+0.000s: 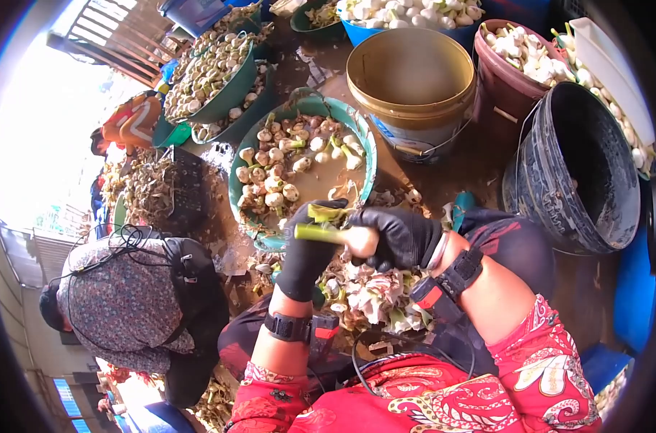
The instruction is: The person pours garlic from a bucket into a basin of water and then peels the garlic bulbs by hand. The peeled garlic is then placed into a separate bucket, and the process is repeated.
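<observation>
A garlic bulb (361,241) with a cut green stem is held across my lap, its stem pointing left. My right hand (403,234), in a black glove, is closed around the bulb end. My left hand (306,249), also in a black glove, is closed behind the stem, with a yellowish-green strip of outer leaf (329,212) at its fingertips. Some left fingers are hidden by the stem. Below the hands lies a heap of peeled skins (375,292). Just beyond them stands a green basin (371,162) with several garlic bulbs on its wet bottom.
A gold bucket (411,108) stands beyond the basin. To the right, a black bucket (519,180) leans over near a maroon tub (497,86) of garlic. Full basins (234,90) stand at upper left. One person (122,296) sits close on my left, another (133,119) farther off.
</observation>
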A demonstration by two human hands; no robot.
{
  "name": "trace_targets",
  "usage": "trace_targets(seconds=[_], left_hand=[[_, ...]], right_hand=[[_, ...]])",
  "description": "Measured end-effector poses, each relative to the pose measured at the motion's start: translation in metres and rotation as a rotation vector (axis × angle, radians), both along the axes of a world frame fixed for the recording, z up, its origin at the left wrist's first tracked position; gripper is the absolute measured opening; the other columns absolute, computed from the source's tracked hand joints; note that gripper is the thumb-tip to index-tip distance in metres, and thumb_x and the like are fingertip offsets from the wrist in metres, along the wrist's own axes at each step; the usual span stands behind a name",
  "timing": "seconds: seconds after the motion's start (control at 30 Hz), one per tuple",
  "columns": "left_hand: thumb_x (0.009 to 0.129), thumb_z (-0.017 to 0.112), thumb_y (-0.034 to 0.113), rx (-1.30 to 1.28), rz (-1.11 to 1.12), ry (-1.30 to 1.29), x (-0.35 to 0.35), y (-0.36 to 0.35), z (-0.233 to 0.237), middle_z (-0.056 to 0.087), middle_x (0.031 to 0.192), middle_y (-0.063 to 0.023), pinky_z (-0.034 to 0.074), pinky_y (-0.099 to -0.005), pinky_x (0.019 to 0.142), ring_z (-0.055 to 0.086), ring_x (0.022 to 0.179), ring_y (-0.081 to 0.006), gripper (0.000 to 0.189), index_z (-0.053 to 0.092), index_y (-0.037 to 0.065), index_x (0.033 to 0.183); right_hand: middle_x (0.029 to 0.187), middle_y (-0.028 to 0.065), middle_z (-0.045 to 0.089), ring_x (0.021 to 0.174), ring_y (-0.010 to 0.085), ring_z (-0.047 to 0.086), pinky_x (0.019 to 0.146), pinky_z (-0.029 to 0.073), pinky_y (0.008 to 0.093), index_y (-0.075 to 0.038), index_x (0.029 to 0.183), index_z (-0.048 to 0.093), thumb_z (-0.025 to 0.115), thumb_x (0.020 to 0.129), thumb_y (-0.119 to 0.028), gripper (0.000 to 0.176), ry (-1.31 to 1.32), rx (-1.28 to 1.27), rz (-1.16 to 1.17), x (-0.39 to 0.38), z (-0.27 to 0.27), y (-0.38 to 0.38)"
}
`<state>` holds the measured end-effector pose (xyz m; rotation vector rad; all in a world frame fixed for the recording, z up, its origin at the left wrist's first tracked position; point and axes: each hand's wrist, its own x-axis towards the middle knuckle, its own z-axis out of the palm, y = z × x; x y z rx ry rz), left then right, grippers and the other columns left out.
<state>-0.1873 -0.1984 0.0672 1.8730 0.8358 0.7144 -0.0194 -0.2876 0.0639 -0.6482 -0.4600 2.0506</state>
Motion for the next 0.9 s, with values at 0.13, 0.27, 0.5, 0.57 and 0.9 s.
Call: trace_targets(seconds=[0.13,0.27,0.5,0.57,0.9], left_hand=[[0.079,0.061,0.002,-0.048,-0.062,-0.057,-0.001,-0.002,0.002,0.065,0.089,-0.0097,0.051,-0.027,0.066,0.063,0.077,-0.0171,0.019,0.063,0.001,0.099],[0.086,0.054,0.004,-0.021,-0.193,0.065,-0.029,0.003,-0.006,0.063,0.098,-0.0115,0.053,-0.0265,0.065,0.064,0.081,-0.0173,0.024,0.059,0.001,0.109],[0.086,0.056,0.003,-0.333,-0.005,-0.26,-0.003,-0.025,0.016,0.062,0.103,-0.0086,0.05,-0.0266,0.076,0.061,0.09,-0.0139,0.03,0.056,-0.002,0.115],[0.086,0.056,0.004,-0.656,0.094,-0.428,0.001,-0.023,0.017,0.062,0.102,-0.0079,0.05,-0.0261,0.075,0.061,0.088,-0.0133,0.029,0.057,-0.002,0.114],[0.093,0.051,0.012,-0.424,0.212,-0.37,-0.029,0.03,-0.041,0.054,0.067,-0.0004,0.042,-0.0269,0.051,0.054,0.059,-0.01,0.012,0.058,0.002,0.091]], right_hand=[[0.074,0.0053,0.059,0.056,0.0125,0.056,0.047,0.043,0.0213,-0.006,0.103,0.057,0.051,0.09,-0.039,0.036,0.051,-0.027,-0.025,-0.002,-0.003,0.004],[0.081,0.0073,0.063,0.064,0.0136,0.06,0.055,0.048,0.0234,-0.005,0.105,0.058,0.049,0.094,-0.032,0.03,0.148,-0.039,-0.128,0.002,-0.012,0.01],[0.107,0.0049,0.055,0.089,0.011,0.057,0.073,0.054,0.0253,-0.006,0.126,0.048,0.055,0.091,-0.018,0.038,-0.217,0.315,-0.211,0.002,-0.025,0.008],[0.096,0.0027,0.059,0.081,0.0121,0.059,0.07,0.054,0.0254,-0.006,0.114,0.057,0.057,0.09,-0.017,0.026,-0.039,0.039,-0.223,0.0,-0.013,0.009],[0.072,0.0059,0.06,0.07,0.0122,0.057,0.064,0.046,0.0291,-0.001,0.08,0.057,0.053,0.088,-0.014,0.016,-0.646,0.537,-0.712,0.004,-0.011,0.008]])
